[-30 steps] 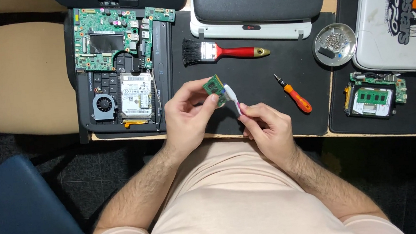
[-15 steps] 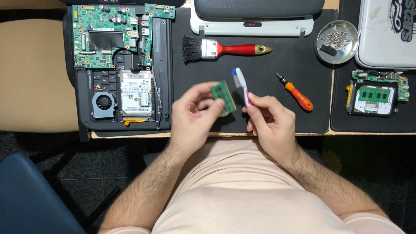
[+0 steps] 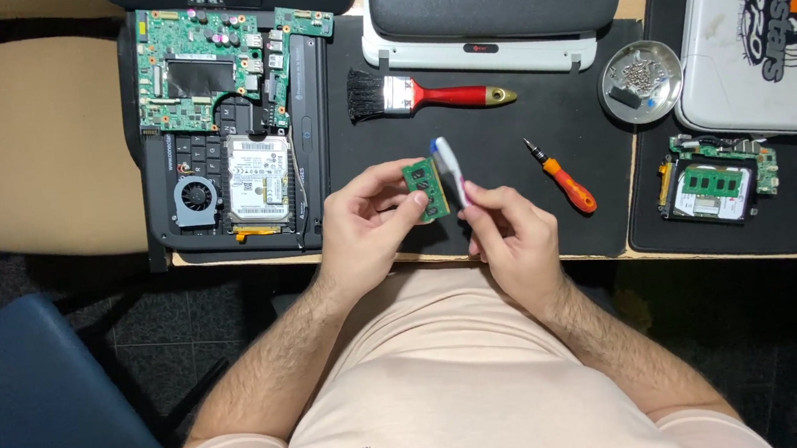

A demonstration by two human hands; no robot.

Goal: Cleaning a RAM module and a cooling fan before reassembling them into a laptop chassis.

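Pinching grip of the left hand (image 3: 360,227) is clamping a small green memory module (image 3: 426,189) above the table's (image 3: 603,259) near edge — the right hand (image 3: 510,233) is closing its fingers on a white, blue-tipped pen-like tool (image 3: 449,170), touching the module's edge. Beyond are lying a red-handled brush (image 3: 426,97), an orange screwdriver (image 3: 563,179) and an opened laptop (image 3: 228,143).

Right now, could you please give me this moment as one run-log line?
left hand: holds green memory module | right hand: holds white pen-like tool against it | nearby: brush, screwdriver
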